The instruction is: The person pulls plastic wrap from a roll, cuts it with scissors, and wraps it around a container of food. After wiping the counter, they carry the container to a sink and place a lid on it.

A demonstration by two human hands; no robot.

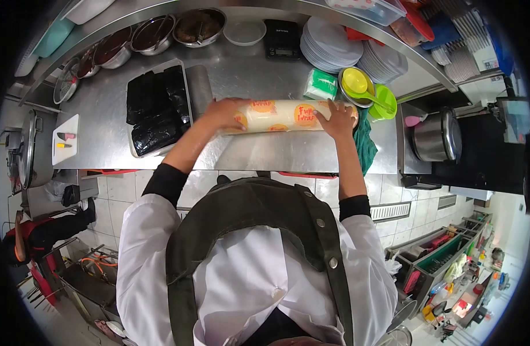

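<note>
A long roll of plastic wrap (276,122) with "Fun Wrap" labels in red and yellow lies crosswise on the steel worktop (242,151). My left hand (223,114) is closed over its left end, fingers pointing right. Around the right end my right hand (338,121) grips, thumb on the near side and fingers over the top. Left of the roll sits a metal tray (190,106) holding several black plastic-wrapped packages (155,109). By my right wrist a green cloth (365,144) hangs over the worktop's front edge.
Bowls of dark sauce (152,34), a black scale (282,39) and stacked plates (331,43) line the back. A green-white packet (321,84) and green ladle (371,99) sit behind the roll's right end. Knives rest on a white board (66,139) at left. Another person (51,230) is lower left.
</note>
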